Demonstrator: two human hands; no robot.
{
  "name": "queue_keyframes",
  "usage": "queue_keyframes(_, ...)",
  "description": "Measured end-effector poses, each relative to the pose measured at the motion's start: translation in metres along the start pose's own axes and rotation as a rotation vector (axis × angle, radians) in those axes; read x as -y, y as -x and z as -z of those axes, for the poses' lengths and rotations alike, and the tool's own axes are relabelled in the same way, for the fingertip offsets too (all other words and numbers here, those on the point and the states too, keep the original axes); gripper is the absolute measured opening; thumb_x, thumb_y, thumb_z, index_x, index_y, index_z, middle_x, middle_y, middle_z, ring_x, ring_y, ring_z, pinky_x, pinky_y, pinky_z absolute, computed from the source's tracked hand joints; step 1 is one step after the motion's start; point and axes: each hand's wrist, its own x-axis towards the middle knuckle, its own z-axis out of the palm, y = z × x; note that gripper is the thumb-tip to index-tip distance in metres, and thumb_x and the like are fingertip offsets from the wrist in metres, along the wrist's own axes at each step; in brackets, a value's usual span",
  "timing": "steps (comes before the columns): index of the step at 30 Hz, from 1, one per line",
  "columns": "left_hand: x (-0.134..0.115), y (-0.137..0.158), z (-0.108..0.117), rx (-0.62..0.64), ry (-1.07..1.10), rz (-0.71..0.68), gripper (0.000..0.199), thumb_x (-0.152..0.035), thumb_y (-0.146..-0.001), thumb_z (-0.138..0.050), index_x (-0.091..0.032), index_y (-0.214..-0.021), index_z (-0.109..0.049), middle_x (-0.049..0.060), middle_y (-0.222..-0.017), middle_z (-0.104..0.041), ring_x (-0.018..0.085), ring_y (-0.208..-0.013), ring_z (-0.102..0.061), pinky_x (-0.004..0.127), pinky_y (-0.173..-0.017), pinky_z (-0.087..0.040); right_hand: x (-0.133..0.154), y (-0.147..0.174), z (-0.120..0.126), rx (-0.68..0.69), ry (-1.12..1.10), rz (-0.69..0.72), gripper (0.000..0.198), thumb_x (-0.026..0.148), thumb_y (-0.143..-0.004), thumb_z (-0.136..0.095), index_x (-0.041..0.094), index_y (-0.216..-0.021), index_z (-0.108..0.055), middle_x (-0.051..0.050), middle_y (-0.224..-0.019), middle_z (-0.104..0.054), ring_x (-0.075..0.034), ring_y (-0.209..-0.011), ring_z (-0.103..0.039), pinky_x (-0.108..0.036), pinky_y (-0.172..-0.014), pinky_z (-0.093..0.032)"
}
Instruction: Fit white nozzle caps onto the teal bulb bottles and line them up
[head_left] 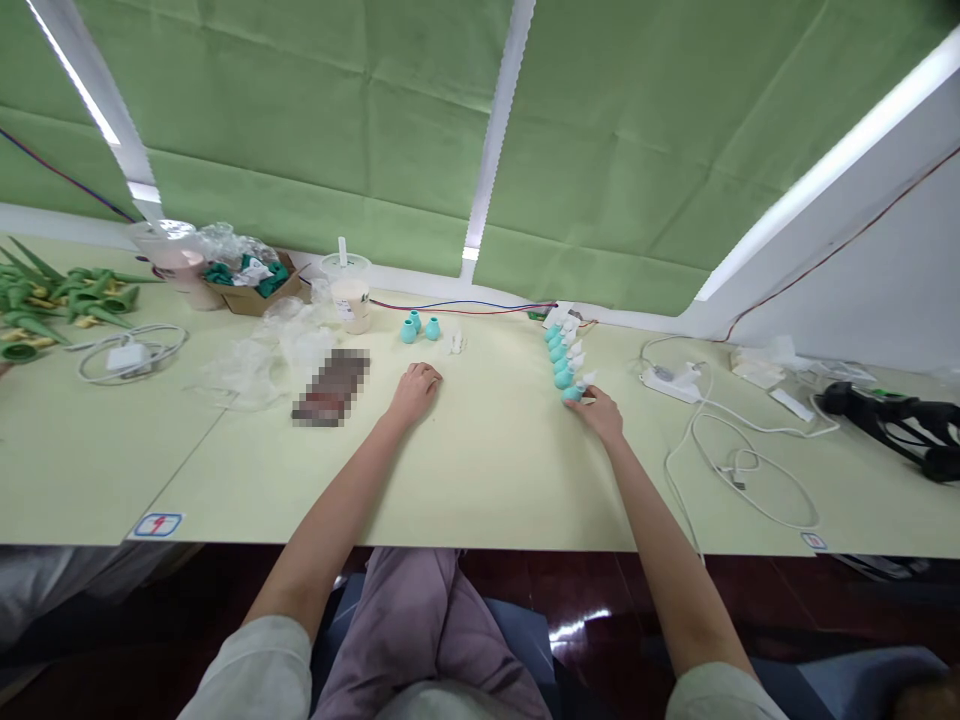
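My right hand (pixel 602 415) pinches a small turquoise vase-shaped piece (pixel 572 394) with a white part sticking out of its top. This piece lies at the near end of a row of several like it, such as the turquoise piece (pixel 562 378) just behind, also with white tops. My left hand (pixel 415 393) rests palm down on the table, fingers slightly bent and nothing visible in them. Beyond it stand 3 turquoise pieces without white tops, among them a turquoise vase piece (pixel 433 329). Small white parts (pixel 457 343) lie beside these.
On the left are a pixelated dark object (pixel 331 388), clear plastic wrap (pixel 262 350), a drink cup (pixel 351 300), a cardboard box (pixel 259 297), and green plant-like pieces (pixel 82 295). A power strip (pixel 673 382), cables and a black strapped item (pixel 900 425) occupy the right side.
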Motion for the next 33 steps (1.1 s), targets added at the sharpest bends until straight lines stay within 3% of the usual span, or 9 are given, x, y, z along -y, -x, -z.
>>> queue_keyframes(13, -0.002, 0.002, 0.000, -0.015, 0.009, -0.005, 0.028, -0.013, -0.085, -0.041, -0.017, -0.101, -0.064, 0.010, -0.110, -0.059, 0.025, -0.108, -0.048, 0.042, -0.095, -0.045, -0.004, 0.000, -0.003, -0.046, -0.008, -0.040, 0.042, 0.054, -0.068, -0.066, 0.029, -0.102, -0.063, -0.001, -0.113, -0.068, -0.026, -0.099, -0.062, -0.033, -0.076, -0.044)
queue_keyframes(23, -0.001, 0.001, -0.002, -0.002, 0.011, -0.001, 0.029, -0.013, -0.085, -0.041, -0.019, -0.102, -0.064, 0.009, -0.110, -0.059, 0.025, -0.107, -0.048, 0.043, -0.094, -0.045, -0.007, 0.000, -0.007, -0.002, 0.014, 0.003, 0.054, 0.056, -0.073, -0.060, 0.029, -0.119, -0.054, -0.005, -0.119, -0.064, -0.029, -0.104, -0.059, -0.037, -0.080, -0.044)
queue_keyframes(29, -0.002, 0.002, -0.002, -0.001, 0.012, 0.003, 0.028, -0.013, -0.085, -0.042, -0.019, -0.102, -0.064, 0.010, -0.111, -0.059, 0.026, -0.109, -0.048, 0.043, -0.092, -0.045, 0.001, 0.023, 0.012, -0.010, 0.036, 0.037, 0.058, 0.054, -0.070, -0.065, 0.026, -0.119, -0.050, -0.006, -0.114, -0.064, -0.028, -0.104, -0.059, -0.038, -0.080, -0.046)
queue_keyframes(31, -0.004, 0.002, -0.001, 0.004, 0.009, 0.003, 0.028, -0.013, -0.086, -0.041, -0.018, -0.103, -0.063, 0.009, -0.111, -0.058, 0.026, -0.109, -0.048, 0.042, -0.092, -0.045, 0.014, 0.050, 0.026, -0.103, -0.009, 0.121, 0.041, 0.049, -0.076, -0.062, 0.025, -0.109, -0.055, -0.004, -0.100, -0.066, -0.023, -0.083, -0.063, -0.037, -0.075, -0.047)
queue_keyframes(33, -0.005, 0.002, -0.001, 0.010, 0.006, -0.001, 0.029, -0.013, -0.086, -0.041, -0.018, -0.103, -0.063, 0.009, -0.112, -0.059, 0.025, -0.109, -0.048, 0.041, -0.093, -0.045, 0.027, 0.084, 0.041, -0.259, -0.138, 0.364, 0.032, 0.046, -0.084, -0.056, 0.025, -0.108, -0.056, -0.005, -0.101, -0.064, -0.020, -0.079, -0.062, -0.036, -0.073, -0.049)
